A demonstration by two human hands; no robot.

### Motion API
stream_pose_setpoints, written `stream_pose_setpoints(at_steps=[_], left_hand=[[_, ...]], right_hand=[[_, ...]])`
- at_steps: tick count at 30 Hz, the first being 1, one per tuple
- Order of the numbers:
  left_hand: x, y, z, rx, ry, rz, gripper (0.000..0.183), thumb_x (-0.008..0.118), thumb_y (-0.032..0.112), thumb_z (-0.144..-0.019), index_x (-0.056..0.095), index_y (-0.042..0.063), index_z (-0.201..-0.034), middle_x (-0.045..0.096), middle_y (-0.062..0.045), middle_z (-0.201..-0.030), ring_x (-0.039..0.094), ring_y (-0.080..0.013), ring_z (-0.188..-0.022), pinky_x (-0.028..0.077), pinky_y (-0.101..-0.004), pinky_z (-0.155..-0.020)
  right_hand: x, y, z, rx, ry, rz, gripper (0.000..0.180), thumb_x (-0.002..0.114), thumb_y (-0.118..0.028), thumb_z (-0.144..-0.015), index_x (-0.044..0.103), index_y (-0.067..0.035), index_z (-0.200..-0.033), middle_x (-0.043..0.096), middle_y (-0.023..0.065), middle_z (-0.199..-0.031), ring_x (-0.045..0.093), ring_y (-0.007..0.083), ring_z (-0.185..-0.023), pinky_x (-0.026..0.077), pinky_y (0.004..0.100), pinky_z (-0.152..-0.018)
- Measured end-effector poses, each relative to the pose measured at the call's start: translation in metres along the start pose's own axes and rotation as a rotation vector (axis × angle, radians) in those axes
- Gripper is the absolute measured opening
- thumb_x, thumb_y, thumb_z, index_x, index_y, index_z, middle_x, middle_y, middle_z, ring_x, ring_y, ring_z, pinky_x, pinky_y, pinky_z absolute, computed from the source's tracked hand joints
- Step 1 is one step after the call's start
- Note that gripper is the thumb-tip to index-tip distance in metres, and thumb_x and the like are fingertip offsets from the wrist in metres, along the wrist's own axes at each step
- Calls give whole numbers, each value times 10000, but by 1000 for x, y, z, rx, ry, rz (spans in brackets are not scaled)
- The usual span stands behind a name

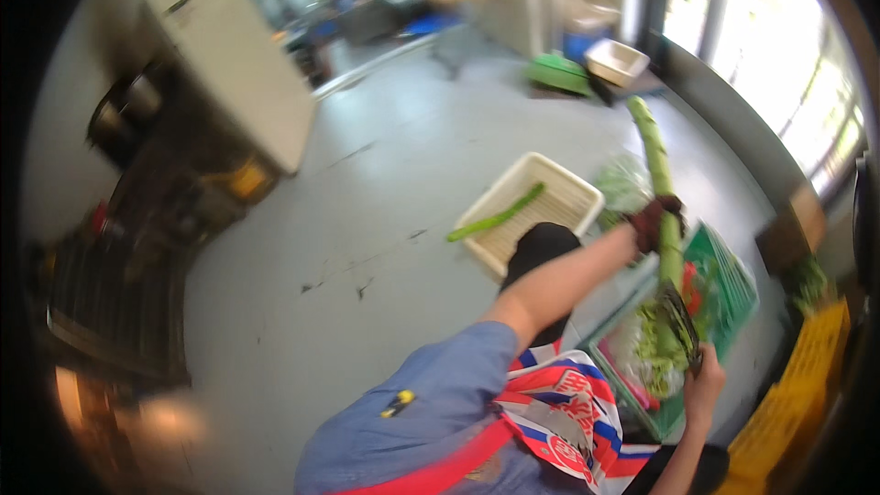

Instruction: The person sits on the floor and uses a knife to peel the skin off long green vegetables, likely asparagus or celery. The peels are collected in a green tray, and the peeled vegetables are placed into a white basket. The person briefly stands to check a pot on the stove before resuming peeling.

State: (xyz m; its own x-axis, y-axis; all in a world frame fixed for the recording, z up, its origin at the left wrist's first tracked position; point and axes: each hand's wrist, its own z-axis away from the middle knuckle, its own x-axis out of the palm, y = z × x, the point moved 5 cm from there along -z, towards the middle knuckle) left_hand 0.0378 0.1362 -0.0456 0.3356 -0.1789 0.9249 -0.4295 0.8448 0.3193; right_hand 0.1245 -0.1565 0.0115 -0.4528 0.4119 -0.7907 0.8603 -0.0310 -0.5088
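My left hand, in a dark red glove, grips the middle of a long, thick green vegetable stalk. The stalk runs from the upper right down over a green plastic crate. My bare right hand is closed on the handle end of a dark, long tool, perhaps a peeler or knife, lying along the stalk's lower part. Leafy greens, plastic bags and something red are in the crate. A thin green vegetable lies across a cream plastic basket, one end over its rim.
A bag of greens sits beside the cream basket. Yellow crates stand at the lower right. Farther off are a green dustpan, a white basin and a windowed wall. Dark equipment and metal pots stand at the left.
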Motion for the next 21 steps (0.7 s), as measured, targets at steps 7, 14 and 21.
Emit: stream_pose_setpoints(at_steps=[7, 14, 21], left_hand=[[-29, 20, -4, -123, -53, -190, 141, 639, 211, -751, 554, 99, -755, 556, -52, -690, 566, -199, -669, 506, -359, -691], [5, 35, 3, -31, 157, -226, 142, 594, 132, -790, 500, 28, -814, 529, -72, -701, 525, -218, -659, 480, -354, -699], [-11, 35, -3, 30, 392, -105, 251, 620, 179, -786, 438, 51, -902, 450, -26, -784, 452, -131, -714, 427, -257, -688]], right_hand=[[-2, 105, 2, 378, -82, 192, 333, 631, -93, -750, 551, -43, -1069, 562, 168, -1145, 592, 331, -922, 480, 386, -770], [2, 137, 49, 740, -11, -72, 209, 664, -137, -772, 538, -16, -887, 598, 190, -703, 597, 347, -652, 452, 366, -570], [34, 168, 61, 939, -199, -227, 219, 619, -141, -800, 517, 7, -924, 595, 190, -706, 605, 340, -637, 453, 382, -552]])
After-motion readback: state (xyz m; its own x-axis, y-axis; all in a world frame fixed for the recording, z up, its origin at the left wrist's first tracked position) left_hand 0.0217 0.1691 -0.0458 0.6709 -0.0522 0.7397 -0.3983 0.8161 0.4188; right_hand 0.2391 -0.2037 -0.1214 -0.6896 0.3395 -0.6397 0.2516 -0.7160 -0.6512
